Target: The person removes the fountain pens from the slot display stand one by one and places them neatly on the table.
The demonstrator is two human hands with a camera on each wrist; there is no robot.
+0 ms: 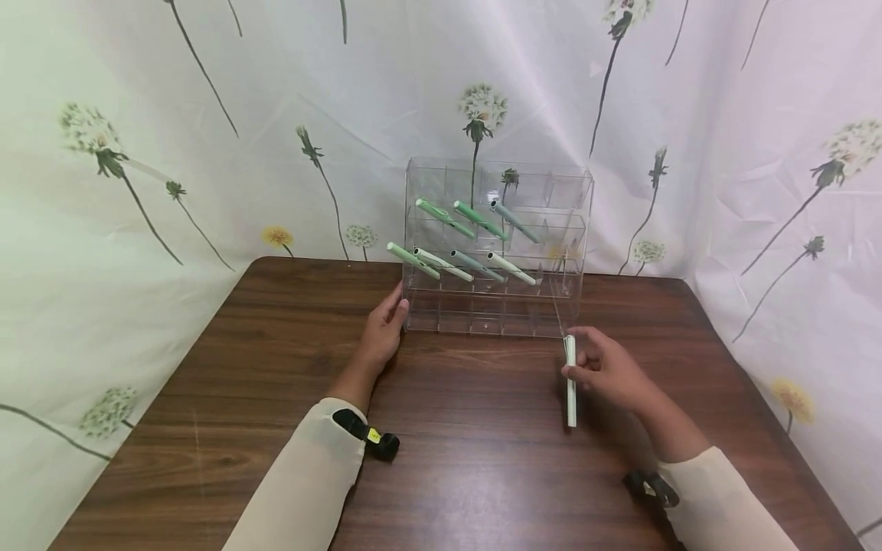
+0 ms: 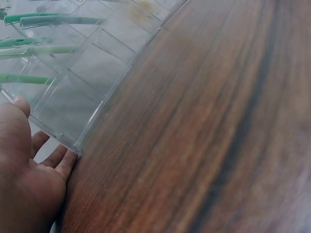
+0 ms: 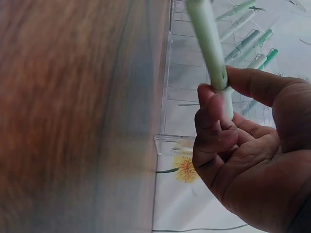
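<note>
A clear acrylic pen rack (image 1: 486, 325) with stepped rows of compartments stands at the back of the table. Several capped pens in greens and grey-blue lean in its middle tiers, among them a dark green pen (image 1: 480, 220) and a pale pen (image 1: 512, 268). My left hand (image 1: 382, 329) rests against the rack's left side, its fingertips along the lower edge in the left wrist view. Near the front right corner, my right hand (image 1: 609, 371) pinches a pale mint pen (image 1: 571, 390) between thumb and fingers. That pen (image 3: 208, 46) points away from the palm in the right wrist view.
Brown wood-grain table (image 1: 441, 474) lies in front of the rack. A white cloth (image 1: 207, 115) printed with dandelions hangs behind and at both sides. Each wrist carries a black strapped camera (image 1: 368, 436) over a cream sleeve.
</note>
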